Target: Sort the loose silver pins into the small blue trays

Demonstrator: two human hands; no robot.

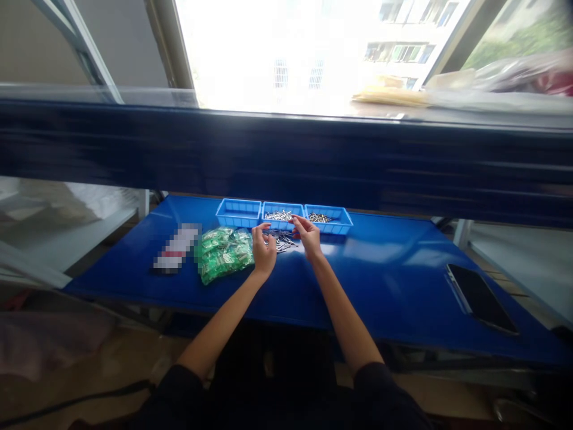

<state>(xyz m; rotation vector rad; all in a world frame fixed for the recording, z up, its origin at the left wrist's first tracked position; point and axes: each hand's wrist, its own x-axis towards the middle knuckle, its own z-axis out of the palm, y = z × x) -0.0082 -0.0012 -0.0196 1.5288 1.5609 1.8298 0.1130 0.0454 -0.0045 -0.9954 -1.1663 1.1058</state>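
Note:
Three blue bins stand in a row at the back of the blue table. The left bin shows a bare bottom, the middle bin has silvery metal pieces, and the right bin holds darker ones. A loose pile of long metal pieces lies before the middle bin, between my hands. My left hand is beside the pile with fingers curled and thumb apart, nothing visible in it. My right hand pinches at the middle bin's front edge; what it holds is too small to name. Green-tinted plastic bags lie left of my left hand.
A blurred white item lies at the table's left. A dark phone-like slab rests near the right edge. A wide dark blue beam crosses above the back of the table. Grey shelves flank both sides.

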